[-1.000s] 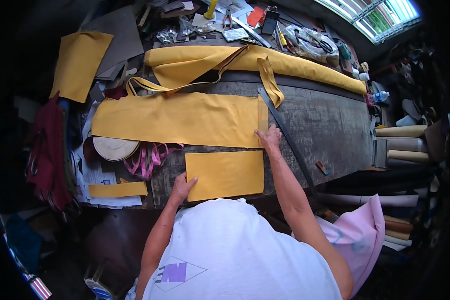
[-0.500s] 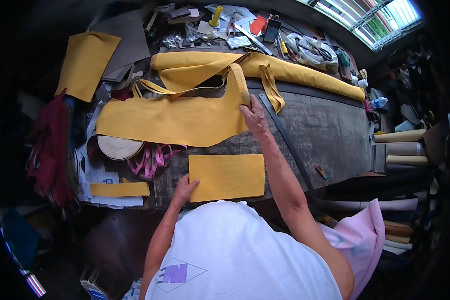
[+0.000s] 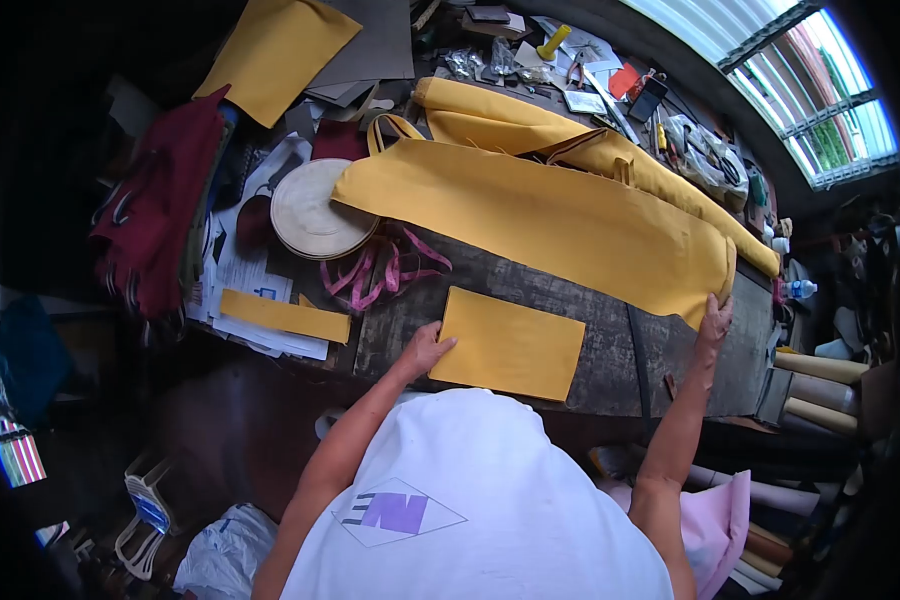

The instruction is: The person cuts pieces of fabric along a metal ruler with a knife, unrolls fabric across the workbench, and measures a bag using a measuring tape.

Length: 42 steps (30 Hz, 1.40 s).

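Observation:
My left hand (image 3: 426,350) grips the left edge of a rectangular yellow piece of fabric or leather (image 3: 510,345), thumb on top. The piece lies flat near the table's front edge. Stretched out to the right, my right hand (image 3: 714,318) has its fingers closed on the lower right corner of a long yellow sheet of material (image 3: 540,220). That sheet spans the table, and its left end overlaps a round cream-coloured roll (image 3: 320,210). Behind it lies a yellow roll of the same material (image 3: 690,200).
A pink tape (image 3: 370,280) lies bunched beside the round roll. At the left are a narrow yellow strip (image 3: 285,316), papers and maroon cloth (image 3: 160,200). A dark straightedge (image 3: 639,360) lies under the sheet. Pliers (image 3: 576,68) and clutter fill the back.
My right hand has drawn the long yellow sheet's end to the right and toward me, spreading it flatter. My left hand stays on the rectangular piece. The camera view has turned.

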Motion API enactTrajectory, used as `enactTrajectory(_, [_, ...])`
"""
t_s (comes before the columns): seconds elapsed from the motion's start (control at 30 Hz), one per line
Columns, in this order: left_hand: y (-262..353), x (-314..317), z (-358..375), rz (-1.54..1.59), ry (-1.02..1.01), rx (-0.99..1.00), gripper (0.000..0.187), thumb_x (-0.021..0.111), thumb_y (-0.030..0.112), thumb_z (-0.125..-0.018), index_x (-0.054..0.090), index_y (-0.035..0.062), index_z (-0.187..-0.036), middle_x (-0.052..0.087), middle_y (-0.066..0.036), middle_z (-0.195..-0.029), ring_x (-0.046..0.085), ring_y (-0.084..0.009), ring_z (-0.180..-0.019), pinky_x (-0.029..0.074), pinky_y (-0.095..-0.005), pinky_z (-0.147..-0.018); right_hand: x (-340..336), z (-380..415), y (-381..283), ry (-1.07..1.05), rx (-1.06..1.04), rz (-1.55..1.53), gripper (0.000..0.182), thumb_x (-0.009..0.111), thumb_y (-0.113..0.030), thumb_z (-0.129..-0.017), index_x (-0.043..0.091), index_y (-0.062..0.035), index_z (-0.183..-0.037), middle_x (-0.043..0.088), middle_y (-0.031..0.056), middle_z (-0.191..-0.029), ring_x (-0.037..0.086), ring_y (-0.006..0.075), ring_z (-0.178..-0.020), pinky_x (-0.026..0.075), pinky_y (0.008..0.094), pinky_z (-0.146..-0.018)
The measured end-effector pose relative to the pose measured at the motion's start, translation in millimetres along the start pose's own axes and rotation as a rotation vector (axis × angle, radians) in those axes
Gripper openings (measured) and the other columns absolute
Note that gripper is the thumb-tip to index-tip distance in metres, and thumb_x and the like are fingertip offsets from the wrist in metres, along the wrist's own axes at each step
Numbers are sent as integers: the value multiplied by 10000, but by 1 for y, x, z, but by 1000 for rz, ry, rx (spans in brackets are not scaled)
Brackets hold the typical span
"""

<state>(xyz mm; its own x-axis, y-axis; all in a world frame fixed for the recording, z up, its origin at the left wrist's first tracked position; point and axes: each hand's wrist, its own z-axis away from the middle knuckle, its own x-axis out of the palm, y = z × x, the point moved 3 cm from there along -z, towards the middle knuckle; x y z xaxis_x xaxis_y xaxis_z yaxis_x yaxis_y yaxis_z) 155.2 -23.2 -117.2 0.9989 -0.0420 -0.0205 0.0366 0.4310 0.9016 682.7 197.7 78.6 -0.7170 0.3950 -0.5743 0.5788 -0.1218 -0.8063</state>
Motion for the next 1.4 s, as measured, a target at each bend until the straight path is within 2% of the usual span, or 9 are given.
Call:
enactTrajectory(0.17, [7, -1, 0, -40, -21, -11, 302, 667, 167, -924, 630, -67, -1113, 703, -99, -977, 641, -132, -873, 524, -305, -777, 4, -16, -12, -25, -152, 309, 313, 551, -188, -957, 546, 3, -1205, 658, 216, -1058, 645, 370, -989, 486, 436, -848])
enactTrajectory(0.4, [15, -3, 3, -59, -16, -63, 315, 674, 191, -913, 633, -65, -1093, 708, -150, -981, 664, -189, -867, 522, -337, -779, 187, 63, -159, -176, -373, 191, 249, 591, -115, -915, 554, -13, -1139, 660, 292, -1002, 636, 484, -939, 508, 512, -782])
enactTrajectory(0.57, [8, 0, 2, -3, -20, -86, 306, 658, 168, -932, 624, -68, -1123, 703, -123, -984, 647, -151, -856, 521, -312, -764, 335, 175, -159, -532, -460, 132, 653, 738, -315, -868, 454, -9, -1370, 623, 239, -1170, 613, 414, -1048, 492, 462, -925])
enactTrajectory(0.7, [12, -2, 4, 6, -33, -93, 296, 648, 164, -937, 620, -62, -1126, 710, -132, -969, 665, -157, -845, 530, -313, -755, 316, 167, -124, -708, -237, 140, 527, 726, -303, -873, 565, 3, -1270, 652, 222, -1105, 646, 358, -988, 514, 427, -883])
enactTrajectory(0.83, [15, -1, 2, 42, -45, -95, 277, 637, 151, -942, 623, -56, -1125, 719, -123, -958, 677, -151, -829, 537, -312, -737, 256, 73, -18, -306, -248, 339, 333, 676, -197, -866, 638, 17, -1118, 631, 167, -939, 636, 308, -876, 519, 414, -810])
enactTrajectory(0.93, [20, -2, 0, 57, -49, -139, 273, 638, 141, -945, 622, -58, -1131, 719, -107, -971, 674, -139, -829, 537, -305, -737, 214, 3, 30, -101, -184, 535, 405, 680, -215, -862, 593, -16, -1204, 566, 206, -1117, 561, 377, -1075, 459, 461, -923])
enactTrajectory(1.2, [8, 0, -5, 123, -15, -252, 277, 645, 136, -946, 620, -63, -1137, 716, -102, -973, 667, -122, -852, 537, -286, -750, 243, -101, 47, -282, 18, 590, 857, 812, -471, -744, 469, -104, -1438, 459, 224, -1374, 409, 406, -1305, 379, 494, -1078])
enactTrajectory(1.37, [38, 5, 2, -5, 39, -272, 290, 664, 160, -924, 630, -47, -1124, 723, -125, -964, 692, -179, -844, 535, -324, -762, 250, -113, 70, -316, -83, 411, 355, 657, -230, -874, 565, -19, -1144, 654, 236, -969, 620, 449, -943, 486, 492, -838])
enactTrajectory(1.4, [22, 6, 2, -226, 117, -223, 269, 668, 165, -902, 627, -24, -1089, 716, -171, -910, 705, -303, -828, 535, -393, -763, 243, -117, 70, -270, -179, 483, 249, 610, -157, -895, 572, -2, -1085, 657, 237, -864, 621, 469, -878, 484, 512, -786])
